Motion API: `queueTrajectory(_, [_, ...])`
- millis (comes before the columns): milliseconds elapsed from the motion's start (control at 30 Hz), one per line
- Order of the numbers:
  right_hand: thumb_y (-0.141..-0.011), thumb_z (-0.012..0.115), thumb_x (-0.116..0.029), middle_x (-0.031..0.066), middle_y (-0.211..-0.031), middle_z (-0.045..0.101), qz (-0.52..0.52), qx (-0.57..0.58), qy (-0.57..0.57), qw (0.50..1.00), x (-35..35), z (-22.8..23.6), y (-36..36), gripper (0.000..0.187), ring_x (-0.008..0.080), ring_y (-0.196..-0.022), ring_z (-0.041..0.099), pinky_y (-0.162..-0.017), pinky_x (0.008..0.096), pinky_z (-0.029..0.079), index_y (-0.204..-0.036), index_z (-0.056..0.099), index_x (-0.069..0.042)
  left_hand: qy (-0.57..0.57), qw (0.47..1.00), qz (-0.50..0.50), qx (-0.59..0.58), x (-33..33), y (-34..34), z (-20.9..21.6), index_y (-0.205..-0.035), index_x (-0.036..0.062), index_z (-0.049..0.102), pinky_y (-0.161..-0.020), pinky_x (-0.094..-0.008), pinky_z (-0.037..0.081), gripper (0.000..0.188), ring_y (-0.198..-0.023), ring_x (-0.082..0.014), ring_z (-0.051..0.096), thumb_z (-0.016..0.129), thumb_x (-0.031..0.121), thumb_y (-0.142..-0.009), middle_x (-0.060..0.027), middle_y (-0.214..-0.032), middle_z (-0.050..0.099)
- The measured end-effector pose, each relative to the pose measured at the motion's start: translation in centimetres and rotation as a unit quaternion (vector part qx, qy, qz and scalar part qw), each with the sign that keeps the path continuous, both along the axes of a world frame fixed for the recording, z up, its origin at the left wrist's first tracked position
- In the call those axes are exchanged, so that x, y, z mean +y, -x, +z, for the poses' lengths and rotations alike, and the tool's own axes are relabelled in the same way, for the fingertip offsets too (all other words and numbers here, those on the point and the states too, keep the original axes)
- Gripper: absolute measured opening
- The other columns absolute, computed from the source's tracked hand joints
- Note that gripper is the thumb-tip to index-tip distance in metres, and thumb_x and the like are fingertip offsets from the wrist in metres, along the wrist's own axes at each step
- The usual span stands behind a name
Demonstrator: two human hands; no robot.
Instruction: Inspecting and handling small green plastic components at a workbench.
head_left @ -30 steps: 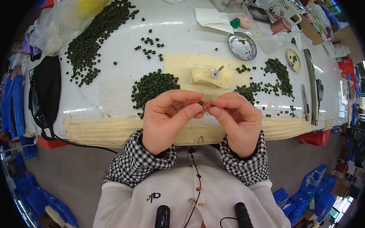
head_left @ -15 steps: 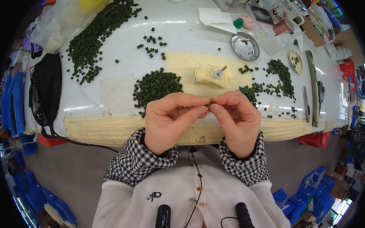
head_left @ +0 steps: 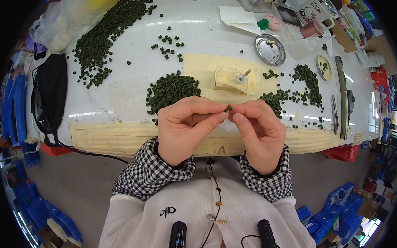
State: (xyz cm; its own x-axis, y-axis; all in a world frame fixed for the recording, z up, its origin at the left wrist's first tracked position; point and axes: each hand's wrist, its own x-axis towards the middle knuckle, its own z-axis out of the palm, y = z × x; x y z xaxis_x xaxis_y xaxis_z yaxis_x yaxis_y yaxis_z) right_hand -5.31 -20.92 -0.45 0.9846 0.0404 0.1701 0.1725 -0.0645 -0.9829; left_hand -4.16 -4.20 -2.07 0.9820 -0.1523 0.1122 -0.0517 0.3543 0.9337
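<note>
My left hand pinches a small dark green piece between thumb and forefinger, above the table's near edge. From the other side my right hand meets it, with the forefinger tip against the piece and the thumb just below. Fingers hide most of the piece. Just beyond my left hand lies a heap of like dark green pieces. A block wrapped in yellowish tape, with a small peg standing in it, sits past my fingertips. Looser green pieces lie beyond my right hand.
Another long heap of green pieces stretches across the far left, near plastic bags and a black cloth item. Toward the right are a round metal lid, a shallow dish, tweezers and a long metal bar.
Both hands stay together at the piece. The right thumb has drawn slightly down and away, so more of the green piece shows. The view has shifted a little.
</note>
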Motion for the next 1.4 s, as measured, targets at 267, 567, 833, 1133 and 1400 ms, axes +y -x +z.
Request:
queueTrajectory(267, [-0.085, 0.065, 0.004, 0.0103, -0.089, 0.064, 0.018, -0.014, 0.044, 0.999, -0.5, 0.4, 0.2, 0.019, 0.0145, -0.079, 0.061, -0.070, 0.0237, 0.049, -0.104, 0.068, 0.002, -0.148, 0.985, 0.015, -0.084, 0.3, -0.2, 0.3, -0.098, -0.0033, 0.069, -0.076, -0.0253, 0.054, 0.023, -0.088, -0.0162, 0.065, 0.064, -0.015, -0.080, -0.0133, -0.100, 0.065])
queueTrajectory(567, [-0.085, 0.064, 0.004, 0.0118, -0.092, 0.066, 0.031, -0.025, 0.053, 0.998, -0.5, 0.9, 0.5, 0.022, 0.0168, -0.082, 0.063, -0.073, 0.0249, 0.050, -0.106, 0.068, 0.002, -0.023, 1.000, -0.001, 0.000, 0.0, 0.0, 0.5, -0.100, -0.0043, 0.067, -0.077, -0.0258, 0.054, 0.020, -0.088, -0.0164, 0.065, 0.064, -0.012, -0.083, -0.0125, -0.098, 0.066])
queueTrajectory(833, [-0.085, 0.065, 0.004, 0.0109, -0.092, 0.065, 0.037, -0.048, 0.063, 0.996, -0.6, 0.9, 0.6, 0.025, 0.0171, -0.082, 0.062, -0.073, 0.0249, 0.049, -0.109, 0.068, 0.001, -0.023, 0.999, -0.015, -0.029, 0.4, -0.1, 0.2, -0.101, -0.0063, 0.066, -0.082, -0.0257, 0.054, 0.019, -0.093, -0.0168, 0.065, 0.065, -0.011, -0.083, -0.0129, -0.099, 0.065])
queueTrajectory(1133, [-0.084, 0.065, 0.004, 0.0114, -0.092, 0.064, 0.039, -0.064, 0.070, 0.995, -0.6, 0.7, 0.6, 0.025, 0.0177, -0.082, 0.062, -0.073, 0.0250, 0.049, -0.109, 0.068, 0.001, 0.007, 1.000, -0.020, -0.019, 0.4, 0.0, 0.1, -0.103, -0.0071, 0.066, -0.082, -0.0251, 0.054, 0.020, -0.092, -0.0165, 0.065, 0.064, -0.011, -0.083, -0.0132, -0.101, 0.065])
queueTrajectory(1400, [-0.083, 0.065, 0.005, 0.0113, -0.093, 0.064, 0.051, -0.083, 0.106, 0.990, -0.9, 1.0, 0.5, 0.027, 0.0188, -0.081, 0.063, -0.071, 0.0250, 0.050, -0.110, 0.068, 0.001, -0.006, 0.999, -0.021, -0.027, 0.4, 0.0, 0.2, -0.101, -0.0061, 0.067, -0.080, -0.0245, 0.053, 0.020, -0.091, -0.0160, 0.065, 0.064, -0.012, -0.082, -0.0130, -0.099, 0.065])
